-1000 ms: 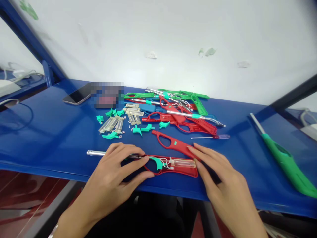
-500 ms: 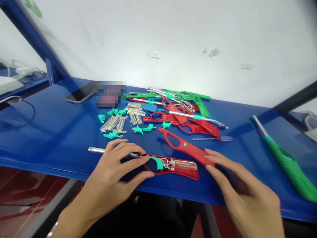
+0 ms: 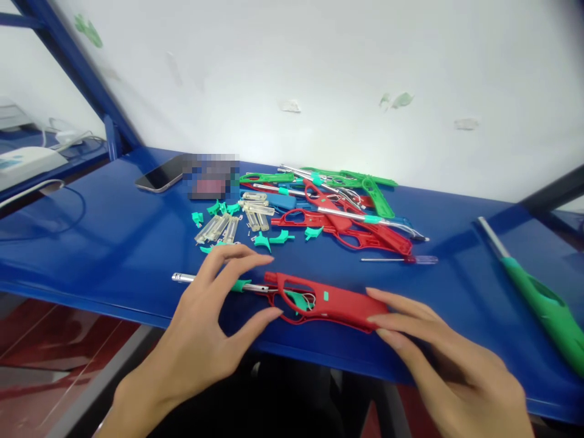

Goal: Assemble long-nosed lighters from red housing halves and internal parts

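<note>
My right hand [image 3: 438, 340] pinches the handle end of a red lighter casing half [image 3: 347, 304]. That half lies over the other red casing half [image 3: 298, 319], slightly out of line with it. Between the halves a green trigger [image 3: 298, 301] and white wires show through the finger opening; the fuel tank is hidden. A metal lighter tube [image 3: 182, 278] with a green collar extends left from the casing. My left hand [image 3: 214, 316] arches over the tube, thumb and fingers apart, holding nothing.
Behind lie loose green triggers [image 3: 262, 241], clear fuel tanks [image 3: 216, 229] and a pile of red, green and blue casing halves [image 3: 387, 237]. A screwdriver [image 3: 420, 260] lies nearby. A whole green lighter [image 3: 542, 304] is at right, a phone [image 3: 159, 174] at back left.
My right hand has brought the red casing half left and down onto the lower half, covering the fuel tank. My left fingers have lifted and spread off the lower half. The view has shifted slightly.
</note>
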`<action>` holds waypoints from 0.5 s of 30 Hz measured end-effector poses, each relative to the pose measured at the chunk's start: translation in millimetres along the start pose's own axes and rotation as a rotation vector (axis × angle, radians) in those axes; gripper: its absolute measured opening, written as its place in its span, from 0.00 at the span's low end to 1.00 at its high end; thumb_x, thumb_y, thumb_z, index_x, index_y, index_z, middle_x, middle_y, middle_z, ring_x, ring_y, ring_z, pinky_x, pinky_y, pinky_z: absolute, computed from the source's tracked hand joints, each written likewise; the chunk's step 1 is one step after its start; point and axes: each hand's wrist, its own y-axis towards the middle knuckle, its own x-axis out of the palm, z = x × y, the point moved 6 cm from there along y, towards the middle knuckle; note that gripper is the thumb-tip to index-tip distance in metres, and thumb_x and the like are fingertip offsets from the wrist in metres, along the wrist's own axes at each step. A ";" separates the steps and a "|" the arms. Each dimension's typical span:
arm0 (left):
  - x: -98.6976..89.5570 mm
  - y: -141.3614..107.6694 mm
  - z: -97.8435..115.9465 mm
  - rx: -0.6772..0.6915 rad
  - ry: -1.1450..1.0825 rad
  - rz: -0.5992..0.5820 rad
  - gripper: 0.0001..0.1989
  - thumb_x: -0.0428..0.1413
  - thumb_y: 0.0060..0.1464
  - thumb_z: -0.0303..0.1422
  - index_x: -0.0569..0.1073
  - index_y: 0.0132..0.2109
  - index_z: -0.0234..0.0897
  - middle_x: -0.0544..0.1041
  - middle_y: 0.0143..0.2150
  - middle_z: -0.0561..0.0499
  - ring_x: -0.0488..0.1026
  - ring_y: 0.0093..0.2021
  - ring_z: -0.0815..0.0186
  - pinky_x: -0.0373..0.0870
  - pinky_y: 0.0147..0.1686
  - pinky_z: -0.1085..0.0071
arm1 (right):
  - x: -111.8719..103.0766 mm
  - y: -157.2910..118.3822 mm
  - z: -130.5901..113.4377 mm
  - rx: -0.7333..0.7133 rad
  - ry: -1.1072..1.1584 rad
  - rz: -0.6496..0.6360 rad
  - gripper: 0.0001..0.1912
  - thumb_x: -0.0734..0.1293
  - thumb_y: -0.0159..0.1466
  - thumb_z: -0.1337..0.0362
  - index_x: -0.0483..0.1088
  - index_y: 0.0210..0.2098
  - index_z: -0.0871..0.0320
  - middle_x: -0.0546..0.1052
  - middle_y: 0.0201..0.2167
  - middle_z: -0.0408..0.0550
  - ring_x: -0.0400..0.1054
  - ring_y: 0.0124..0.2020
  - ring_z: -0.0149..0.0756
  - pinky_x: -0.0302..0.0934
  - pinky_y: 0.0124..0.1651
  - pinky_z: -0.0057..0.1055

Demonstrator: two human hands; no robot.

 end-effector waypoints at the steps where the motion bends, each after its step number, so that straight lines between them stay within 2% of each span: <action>1: -0.2 0.2 -1.6 0.005 0.008 -0.022 0.20 0.60 0.69 0.38 0.72 0.65 0.48 0.72 0.62 0.48 0.74 0.60 0.58 0.73 0.59 0.61 | 0.9 0.4 -1.9 -0.025 0.006 -0.014 0.11 0.68 0.71 0.68 0.81 0.42 0.43 0.86 0.51 0.33 0.83 0.51 0.33 0.74 0.58 0.23; 4: -1.5 0.3 -7.5 0.063 0.010 -0.065 0.13 0.56 0.72 0.34 0.77 0.59 0.52 0.78 0.56 0.53 0.75 0.56 0.61 0.71 0.58 0.62 | 3.4 0.5 -5.1 -0.082 0.004 -0.048 0.13 0.68 0.72 0.69 0.81 0.44 0.43 0.86 0.51 0.34 0.82 0.53 0.34 0.74 0.59 0.25; 7: -4.4 0.1 -15.2 0.072 -0.015 -0.065 0.10 0.57 0.72 0.32 0.80 0.53 0.52 0.80 0.52 0.55 0.75 0.54 0.63 0.71 0.56 0.64 | 4.8 0.1 -4.6 -0.102 -0.019 -0.062 0.14 0.66 0.73 0.69 0.81 0.45 0.42 0.85 0.54 0.34 0.81 0.55 0.33 0.73 0.60 0.25; 11: -2.5 0.8 -18.9 0.049 -0.022 -0.098 0.08 0.59 0.71 0.34 0.80 0.52 0.52 0.80 0.53 0.57 0.74 0.55 0.63 0.68 0.57 0.64 | 7.3 0.1 -2.1 -0.103 -0.040 -0.091 0.14 0.66 0.74 0.68 0.80 0.48 0.41 0.83 0.57 0.32 0.78 0.59 0.30 0.70 0.62 0.22; 15: -1.4 2.0 -15.7 0.071 -0.022 -0.081 0.07 0.59 0.71 0.33 0.80 0.51 0.50 0.81 0.51 0.57 0.75 0.54 0.63 0.67 0.58 0.64 | 9.4 0.3 -0.1 -0.099 -0.067 -0.106 0.14 0.66 0.74 0.67 0.79 0.49 0.40 0.81 0.59 0.30 0.76 0.61 0.27 0.68 0.63 0.19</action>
